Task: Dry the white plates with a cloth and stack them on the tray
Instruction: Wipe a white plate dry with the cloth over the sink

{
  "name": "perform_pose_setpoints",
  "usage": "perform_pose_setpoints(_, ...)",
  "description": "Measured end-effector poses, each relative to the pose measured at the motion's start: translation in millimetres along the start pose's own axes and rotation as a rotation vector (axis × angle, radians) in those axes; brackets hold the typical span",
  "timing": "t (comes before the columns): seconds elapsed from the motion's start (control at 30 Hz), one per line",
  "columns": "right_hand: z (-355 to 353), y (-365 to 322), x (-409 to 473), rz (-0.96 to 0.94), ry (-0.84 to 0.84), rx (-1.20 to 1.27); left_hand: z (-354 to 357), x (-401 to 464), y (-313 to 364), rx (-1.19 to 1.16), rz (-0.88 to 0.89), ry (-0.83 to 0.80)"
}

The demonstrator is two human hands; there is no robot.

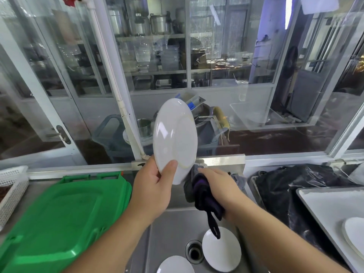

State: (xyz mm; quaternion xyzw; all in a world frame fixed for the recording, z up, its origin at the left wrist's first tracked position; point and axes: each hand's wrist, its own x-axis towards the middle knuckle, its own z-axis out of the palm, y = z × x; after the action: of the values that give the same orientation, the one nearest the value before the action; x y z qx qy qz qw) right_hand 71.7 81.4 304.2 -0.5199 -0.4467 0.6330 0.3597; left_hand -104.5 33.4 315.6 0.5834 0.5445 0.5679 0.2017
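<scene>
**White plate held upright over the sink**

Green plastic, a large lid-like panel [65, 217], covers the desk at far left, with a white perforated basket [11, 186] beside it. The left hand [152, 191] grips the lower edge of a white plate [175, 140], thumb curled over the near face and fingers behind. The plate stands nearly on edge, tilted, its glossy underside with a faint foot ring turned toward the camera. Just right of it, the right hand [217, 187] is closed around a bunched dark purple-and-grey cloth [202, 194], which touches the plate's lower right rim; a strap of the cloth hangs down. Below, in the steel sink [169, 229], two more white plates [221, 251] lie either side of the drain [194, 251]. At far right, a pale tray [323, 203] carries a stack of white plates [354, 237], next to black plastic bags [279, 184].
</scene>
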Motion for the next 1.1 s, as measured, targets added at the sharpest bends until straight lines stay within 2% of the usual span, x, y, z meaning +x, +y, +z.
perform_pose_setpoints(0.07, -5, -6, -1, -0.001, -0.029, 0.042, -3, -1, -4, 0.054, 0.001, -0.025)
perform_pose_setpoints(0.23, -13, -26, 8, 0.008, 0.035, 0.233, -5, -4, -11, 0.175, 0.024, -0.063)
perform_pose_setpoints(0.4, -23, -41, 9, 0.0, 0.032, 0.404, -12, -4, -10, 0.359, 0.192, -0.216)
perform_pose_setpoints(0.67, -33, -32, 5, 0.012, -0.114, 0.539, -18, -6, 10, 0.725, 0.522, -0.449)
perform_pose_setpoints(0.8, -36, -24, -1, -0.005, -0.183, 0.521, -20, -6, 7, 0.804, 0.602, -0.543)
perform_pose_setpoints(0.9, -37, -16, -3, 0.006, -0.201, 0.56, -21, -8, 3, 0.847, 0.675, -0.539)
perform_pose_setpoints(1.1, -46, 0, -4, -0.025, -0.201, 0.612, -10, -15, 4, 0.837, 0.655, -0.545)
